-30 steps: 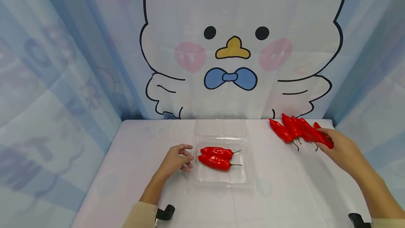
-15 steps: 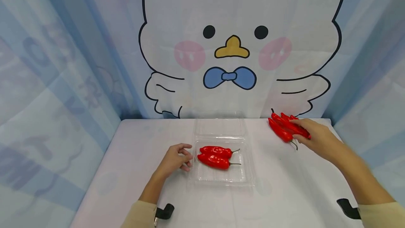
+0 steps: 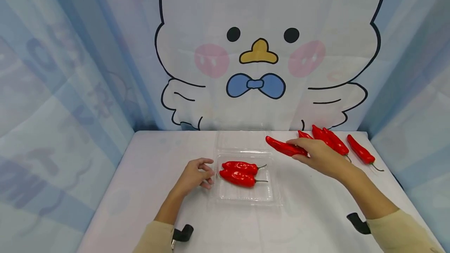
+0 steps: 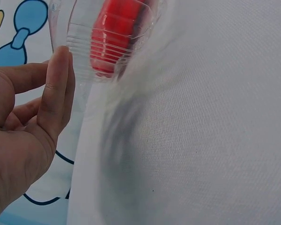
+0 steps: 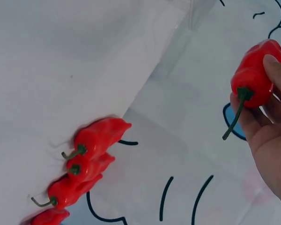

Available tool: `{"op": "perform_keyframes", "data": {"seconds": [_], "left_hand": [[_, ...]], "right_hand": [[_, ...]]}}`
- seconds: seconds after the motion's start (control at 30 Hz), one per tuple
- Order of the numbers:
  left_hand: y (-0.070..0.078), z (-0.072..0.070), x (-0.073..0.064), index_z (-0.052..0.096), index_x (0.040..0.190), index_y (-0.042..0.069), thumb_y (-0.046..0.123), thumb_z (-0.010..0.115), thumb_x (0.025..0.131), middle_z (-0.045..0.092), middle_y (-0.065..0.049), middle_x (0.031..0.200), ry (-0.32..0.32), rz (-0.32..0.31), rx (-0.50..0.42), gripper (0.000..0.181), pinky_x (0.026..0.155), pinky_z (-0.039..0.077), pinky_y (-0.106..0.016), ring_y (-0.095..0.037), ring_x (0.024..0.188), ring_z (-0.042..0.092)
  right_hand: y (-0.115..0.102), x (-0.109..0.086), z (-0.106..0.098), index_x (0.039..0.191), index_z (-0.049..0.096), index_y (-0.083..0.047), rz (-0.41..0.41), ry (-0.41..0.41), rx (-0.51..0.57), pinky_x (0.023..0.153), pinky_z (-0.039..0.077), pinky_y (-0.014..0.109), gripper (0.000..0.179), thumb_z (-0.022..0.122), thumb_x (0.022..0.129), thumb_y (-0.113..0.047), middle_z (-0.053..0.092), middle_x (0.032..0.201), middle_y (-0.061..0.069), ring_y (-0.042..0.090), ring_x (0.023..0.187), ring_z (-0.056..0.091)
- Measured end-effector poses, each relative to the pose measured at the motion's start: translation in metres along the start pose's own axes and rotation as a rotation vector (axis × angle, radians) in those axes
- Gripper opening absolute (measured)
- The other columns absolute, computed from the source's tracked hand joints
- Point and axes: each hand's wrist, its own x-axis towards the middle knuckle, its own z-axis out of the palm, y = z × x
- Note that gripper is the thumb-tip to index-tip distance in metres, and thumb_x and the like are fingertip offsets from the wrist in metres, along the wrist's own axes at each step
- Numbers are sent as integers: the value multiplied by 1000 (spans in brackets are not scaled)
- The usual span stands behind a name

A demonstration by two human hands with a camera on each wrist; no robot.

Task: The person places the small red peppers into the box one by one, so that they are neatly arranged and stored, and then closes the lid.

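Note:
My right hand [image 3: 321,158] pinches a long red pepper [image 3: 281,146] between thumb and fingers, raised above the table. In the right wrist view its green stem end faces the camera, and the held pepper [image 5: 254,77] shows whole except where the thumb covers it. A clear plastic clamshell box [image 3: 246,202] lies with its lid folded back in mid-table. Inside it, two red peppers [image 3: 237,179] lie side by side, stems to the right. My left hand [image 3: 195,175] rests beside the box's left wall, fingers loosely bent, fingertips right at the plastic in the left wrist view.
Several more red peppers [image 3: 334,143] lie at the table's back right, one pepper [image 3: 362,151] apart near the right edge. A white cloth covers the table [image 3: 158,147]. Behind it hangs a curtain [image 3: 260,3] with a printed cartoon bird.
My right hand has moved left from the pepper group at the back right, carrying one pepper towards the box. My left hand has stayed in place.

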Motion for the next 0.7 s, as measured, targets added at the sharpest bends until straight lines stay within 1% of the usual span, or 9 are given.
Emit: {"op": "perform_keyframes", "data": {"seconds": [0.13, 0.23, 0.43, 0.7], "left_hand": [[1, -1, -1, 57, 140, -1, 0, 71, 95, 66, -13, 96, -1, -2, 0, 48, 62, 66, -35, -18, 67, 71], [0, -1, 0, 57, 140, 0, 0, 71, 95, 66, -14, 96, -3, -3, 0, 47, 62, 66, -35, -18, 66, 71], [1, -1, 1, 57, 140, 0, 1, 71, 95, 66, -14, 96, -2, -2, 11, 47, 62, 65, -35, -18, 66, 71], [3, -1, 0, 58, 139, 0, 0, 71, 94, 65, -13, 95, -3, 3, 19, 46, 62, 66, -35, -18, 66, 71]], "right_hand": [[-12, 8, 13, 135, 66, -13, -5, -56, 43, 81, 66, 39, 58, 88, 82, -21, 73, 116, 5, 21, 100, 67], [-21, 13, 22, 135, 67, -16, -6, -115, 74, 81, 66, 35, 54, 86, 85, -22, 73, 115, 2, 17, 99, 67], [-37, 23, 37, 135, 68, -16, -35, -208, 95, 79, 65, 27, 49, 82, 89, -26, 74, 116, 1, 13, 96, 66], [-54, 34, 58, 134, 68, -16, -140, -285, 178, 85, 63, 25, 44, 79, 92, -24, 74, 120, -1, 11, 101, 67]]}}
